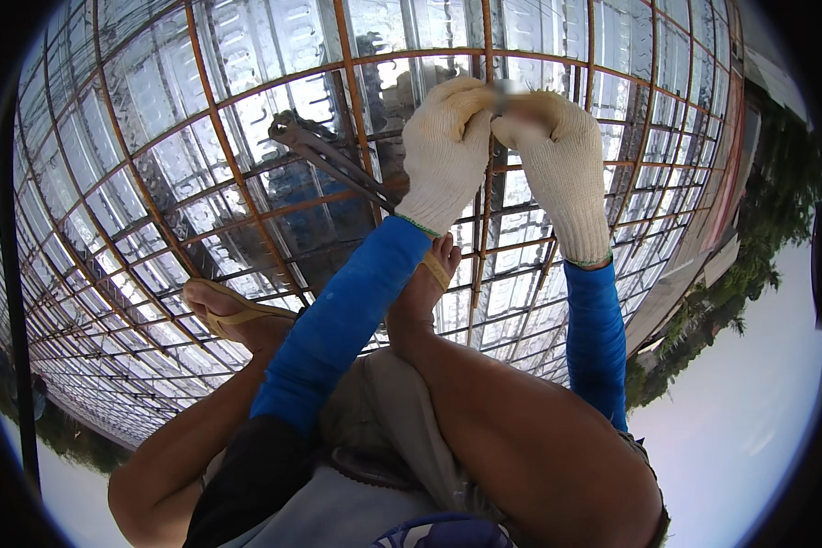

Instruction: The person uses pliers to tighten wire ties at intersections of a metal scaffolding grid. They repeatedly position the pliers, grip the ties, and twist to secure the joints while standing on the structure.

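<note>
**Shirt [288,507] to sky [731,374]: layout at the mesh [348,61]**

The shirt occupies the lower edge. Beyond it are the shorts [374,393] and the bent legs [539,420], folded in what appears to be a squat, probably to keep the mesh within reach. The feet [212,300], in sandals [233,317], are set apart, presumably for balance.

Blue sleeves [347,310] cover the forearms, likely as protection. The left hand [452,128] and right hand [557,137], in pale knit gloves [429,173], meet above the mesh with fingers bent inward, apparently so both can act on one spot. That spot is blurred: whether either hand grasps anything cannot be told.

A long-handled tool [294,135] slants beneath the left wrist, seemingly parked within reach. The mesh extends under the hands and outward, over shiny ribbed sheet [265,32]. Trees [776,173] and sky lie farthest, at the right.
</note>
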A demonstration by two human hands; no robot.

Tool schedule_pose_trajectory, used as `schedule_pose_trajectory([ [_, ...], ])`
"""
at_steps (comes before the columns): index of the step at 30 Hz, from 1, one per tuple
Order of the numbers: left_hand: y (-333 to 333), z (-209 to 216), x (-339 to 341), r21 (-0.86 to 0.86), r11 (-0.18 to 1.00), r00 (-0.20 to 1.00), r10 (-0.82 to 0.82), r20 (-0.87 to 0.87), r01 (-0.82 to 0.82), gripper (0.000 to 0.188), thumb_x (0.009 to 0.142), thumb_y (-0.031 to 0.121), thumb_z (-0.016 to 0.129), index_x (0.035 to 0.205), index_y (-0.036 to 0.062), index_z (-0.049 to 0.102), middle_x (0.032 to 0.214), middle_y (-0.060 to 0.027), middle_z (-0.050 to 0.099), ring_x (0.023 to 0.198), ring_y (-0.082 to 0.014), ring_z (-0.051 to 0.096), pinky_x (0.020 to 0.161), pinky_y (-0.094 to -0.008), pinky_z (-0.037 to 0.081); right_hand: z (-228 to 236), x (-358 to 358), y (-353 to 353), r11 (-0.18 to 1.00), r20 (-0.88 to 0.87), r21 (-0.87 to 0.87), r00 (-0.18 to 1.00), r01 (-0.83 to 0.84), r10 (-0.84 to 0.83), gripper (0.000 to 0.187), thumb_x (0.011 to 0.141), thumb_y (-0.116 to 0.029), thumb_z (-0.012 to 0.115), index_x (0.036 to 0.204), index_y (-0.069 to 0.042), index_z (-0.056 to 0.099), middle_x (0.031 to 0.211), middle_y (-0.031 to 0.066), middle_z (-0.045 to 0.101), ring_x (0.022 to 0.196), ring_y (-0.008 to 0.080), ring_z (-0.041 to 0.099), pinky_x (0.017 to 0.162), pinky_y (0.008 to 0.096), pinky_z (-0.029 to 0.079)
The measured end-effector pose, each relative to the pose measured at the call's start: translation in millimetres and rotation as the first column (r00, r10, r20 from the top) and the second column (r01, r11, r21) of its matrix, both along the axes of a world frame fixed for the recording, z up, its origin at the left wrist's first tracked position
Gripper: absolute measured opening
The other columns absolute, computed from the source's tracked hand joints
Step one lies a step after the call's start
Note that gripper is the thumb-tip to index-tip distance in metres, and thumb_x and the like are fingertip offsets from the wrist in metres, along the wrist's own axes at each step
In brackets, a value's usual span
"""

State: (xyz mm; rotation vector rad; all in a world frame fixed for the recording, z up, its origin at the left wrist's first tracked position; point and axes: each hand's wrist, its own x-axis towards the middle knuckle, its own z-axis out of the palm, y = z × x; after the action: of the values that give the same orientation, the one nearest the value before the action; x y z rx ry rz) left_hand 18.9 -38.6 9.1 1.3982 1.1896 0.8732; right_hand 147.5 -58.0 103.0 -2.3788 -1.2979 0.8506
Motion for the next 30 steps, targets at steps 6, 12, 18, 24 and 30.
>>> schedule_pose_trajectory([
  [6, -6, 5, 4, -0.094, 0.995, 0.999, 0.038, 0.005, -0.038, 0.025, 0.096, 0.006, 0.073, 0.12, 0.004, 0.076, 0.125, -0.0166, 0.074, 0.115, -0.0351, 0.073, 0.1, -0.0414, 0.059, 8, -2, -2, 0.998, -0.081, -0.01, 0.995, 0.055, -0.056, 0.036, 0.09, -0.025, 0.079, 0.112, 0.003, 0.078, 0.09, 0.014, 0.078, 0.077, 0.0193, 0.077, 0.068, 0.034, 0.062],
  [12, -6, 3, 10, 0.098, 0.995, 0.992, 0.026, -0.125, -0.014, 0.024, 0.099, 0.005, 0.071, 0.121, 0.0054, 0.077, 0.124, -0.0135, 0.073, 0.109, -0.0312, 0.074, 0.094, -0.0392, 0.061, 3, 2, -5, 0.988, 0.078, 0.002, 0.985, -0.155, 0.154, 0.029, 0.089, -0.024, 0.081, 0.111, -0.005, 0.078, 0.084, 0.0098, 0.075, 0.071, 0.0173, 0.075, 0.061, 0.0336, 0.061],
  [18, 3, -8, 8, 0.213, 0.975, 0.989, -0.036, -0.147, 0.067, 0.022, 0.096, 0.007, 0.074, 0.118, 0.0068, 0.077, 0.121, -0.0138, 0.072, 0.107, -0.0338, 0.073, 0.091, -0.0396, 0.061, 13, 17, 20, 0.773, 0.387, -0.15, 0.683, -0.617, 0.62, 0.025, 0.091, -0.022, 0.077, 0.113, -0.011, 0.078, 0.084, 0.0088, 0.076, 0.072, 0.0265, 0.076, 0.063, 0.0386, 0.063],
  [24, 9, -4, 5, 0.121, 0.988, 0.991, -0.087, -0.098, 0.098, 0.023, 0.093, 0.014, 0.079, 0.115, 0.005, 0.078, 0.119, -0.0127, 0.072, 0.104, -0.031, 0.073, 0.088, -0.0398, 0.061, 11, 35, 58, 0.584, 0.45, -0.104, 0.486, -0.805, 0.75, 0.025, 0.09, -0.022, 0.078, 0.113, -0.013, 0.079, 0.087, 0.0094, 0.077, 0.075, 0.0275, 0.077, 0.066, 0.0403, 0.065],
  [30, 26, -16, 6, 0.119, 0.979, 0.986, -0.159, -0.055, 0.165, 0.027, 0.099, 0.026, 0.076, 0.111, 0.0018, 0.078, 0.108, -0.012, 0.072, 0.092, -0.0273, 0.072, 0.075, -0.0375, 0.059, 22, 43, 97, 0.416, 0.219, -0.349, 0.359, -0.839, 0.907, 0.024, 0.097, -0.021, 0.078, 0.118, -0.01, 0.077, 0.1, 0.0113, 0.079, 0.087, 0.0259, 0.078, 0.079, 0.0384, 0.066],
])
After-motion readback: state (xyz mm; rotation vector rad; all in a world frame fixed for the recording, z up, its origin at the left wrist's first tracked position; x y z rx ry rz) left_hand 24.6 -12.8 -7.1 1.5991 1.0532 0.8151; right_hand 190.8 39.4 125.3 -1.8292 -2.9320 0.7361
